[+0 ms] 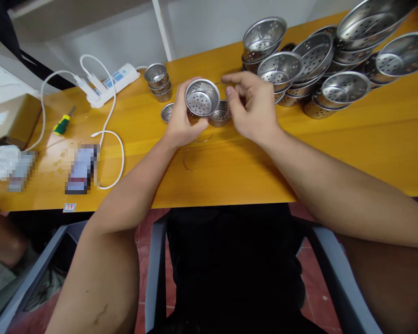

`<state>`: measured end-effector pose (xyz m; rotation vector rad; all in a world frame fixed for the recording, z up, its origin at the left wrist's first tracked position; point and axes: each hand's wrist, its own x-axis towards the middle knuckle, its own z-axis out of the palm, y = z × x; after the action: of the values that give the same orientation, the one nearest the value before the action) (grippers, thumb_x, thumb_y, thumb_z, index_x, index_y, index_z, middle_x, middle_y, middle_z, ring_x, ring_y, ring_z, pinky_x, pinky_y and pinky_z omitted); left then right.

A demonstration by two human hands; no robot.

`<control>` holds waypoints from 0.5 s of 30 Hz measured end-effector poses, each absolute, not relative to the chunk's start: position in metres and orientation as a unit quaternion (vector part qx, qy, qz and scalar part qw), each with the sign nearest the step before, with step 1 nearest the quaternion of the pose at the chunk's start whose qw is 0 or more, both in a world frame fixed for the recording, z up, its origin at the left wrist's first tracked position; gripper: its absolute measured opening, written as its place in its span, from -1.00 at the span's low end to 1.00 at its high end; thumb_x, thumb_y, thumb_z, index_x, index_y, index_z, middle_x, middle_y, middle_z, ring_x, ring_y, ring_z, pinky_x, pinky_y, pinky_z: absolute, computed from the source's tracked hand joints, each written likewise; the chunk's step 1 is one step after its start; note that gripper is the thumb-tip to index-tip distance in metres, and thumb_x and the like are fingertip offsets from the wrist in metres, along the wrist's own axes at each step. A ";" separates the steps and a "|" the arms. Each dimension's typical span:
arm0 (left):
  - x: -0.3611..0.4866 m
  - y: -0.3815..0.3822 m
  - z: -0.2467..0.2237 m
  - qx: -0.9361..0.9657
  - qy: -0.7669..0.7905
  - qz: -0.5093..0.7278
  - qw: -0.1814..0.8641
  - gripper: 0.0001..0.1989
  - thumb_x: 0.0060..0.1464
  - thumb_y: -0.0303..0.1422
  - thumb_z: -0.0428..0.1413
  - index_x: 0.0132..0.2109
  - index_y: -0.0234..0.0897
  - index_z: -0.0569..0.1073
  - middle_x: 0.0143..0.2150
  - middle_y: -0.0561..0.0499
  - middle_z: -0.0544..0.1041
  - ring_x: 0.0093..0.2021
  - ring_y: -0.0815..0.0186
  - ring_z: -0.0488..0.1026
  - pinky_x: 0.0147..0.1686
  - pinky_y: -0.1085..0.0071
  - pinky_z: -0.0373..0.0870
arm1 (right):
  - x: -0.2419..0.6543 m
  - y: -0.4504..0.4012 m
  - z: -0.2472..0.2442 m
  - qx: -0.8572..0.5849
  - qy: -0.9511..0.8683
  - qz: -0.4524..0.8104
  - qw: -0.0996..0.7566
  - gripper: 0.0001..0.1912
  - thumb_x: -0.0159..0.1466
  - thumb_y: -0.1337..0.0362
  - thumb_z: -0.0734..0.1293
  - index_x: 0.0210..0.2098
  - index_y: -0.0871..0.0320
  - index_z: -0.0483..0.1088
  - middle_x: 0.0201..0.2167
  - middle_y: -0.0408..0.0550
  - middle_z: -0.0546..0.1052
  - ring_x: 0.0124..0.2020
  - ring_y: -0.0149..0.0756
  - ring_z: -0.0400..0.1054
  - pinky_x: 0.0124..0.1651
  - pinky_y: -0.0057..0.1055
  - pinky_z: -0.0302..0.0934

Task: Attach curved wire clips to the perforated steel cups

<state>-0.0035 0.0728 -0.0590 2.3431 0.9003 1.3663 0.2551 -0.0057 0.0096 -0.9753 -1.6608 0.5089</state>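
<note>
My left hand point(183, 118) is wrapped round a small perforated metal cup point(202, 98), tilted so that its holed bottom faces me. Just right of it my right hand point(252, 104) is closed in a pinch, with what looks like a thin wire point(218, 83) at its fingertips. Behind and below the held cup, another perforated cup point(220, 116) rests on the table. A third small cup point(167, 112) is partly hidden by my left hand. Thin curved wires point(187, 160) lie on the wood below my hands.
Stacked perforated metal cups point(346, 88) crowd the table's right back. A smaller stack point(158, 81) stands left of my hands. Further left are a power strip point(116, 83) with white cables, a screwdriver point(63, 123), a phone point(81, 169) and a cardboard box point(16, 120).
</note>
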 end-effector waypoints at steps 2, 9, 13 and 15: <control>-0.003 0.072 -0.057 0.815 0.310 0.472 0.129 0.01 0.44 0.29 0.46 0.75 0.17 0.22 0.62 -0.21 0.42 0.73 -0.28 0.47 0.84 -0.40 0.43 | 0.255 -0.005 0.011 -0.403 -0.686 0.222 0.563 -0.38 0.64 -0.54 0.49 0.22 -0.19 0.72 -0.34 -0.08 0.56 -0.35 0.02 0.38 -0.10 0.05 0.36; -0.005 0.073 -0.055 0.814 0.321 0.466 0.132 0.01 0.27 0.46 0.56 0.57 0.10 0.44 0.49 -0.20 0.48 0.63 -0.33 0.52 0.78 -0.47 0.53 | 0.253 -0.006 0.009 -0.407 -0.685 0.237 0.555 -0.24 0.60 -0.66 0.46 0.31 -0.21 0.70 -0.32 -0.04 0.59 -0.28 0.10 0.47 -0.11 0.06 0.43; -0.007 0.077 -0.065 0.822 0.301 0.466 0.129 0.11 0.33 0.60 0.40 0.67 0.12 0.27 0.53 -0.21 0.49 0.58 -0.25 0.59 0.72 -0.34 0.59 | 0.251 -0.011 0.008 -0.416 -0.691 0.246 0.537 -0.25 0.62 -0.67 0.44 0.29 -0.22 0.72 -0.34 -0.04 0.60 -0.28 0.14 0.56 -0.20 0.06 0.51; -0.007 0.079 -0.071 0.829 0.293 0.455 0.140 0.18 0.34 0.65 0.33 0.71 0.11 0.18 0.54 -0.21 0.51 0.57 -0.23 0.62 0.69 -0.30 0.62 | 0.250 -0.012 0.008 -0.406 -0.694 0.261 0.534 -0.26 0.62 -0.66 0.45 0.26 -0.21 0.73 -0.35 -0.05 0.61 -0.30 0.12 0.54 -0.23 0.06 0.51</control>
<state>-0.0065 0.0788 -0.0707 2.3953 0.8462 1.3160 0.2496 -0.0123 0.0077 -0.9671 -1.6535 0.6225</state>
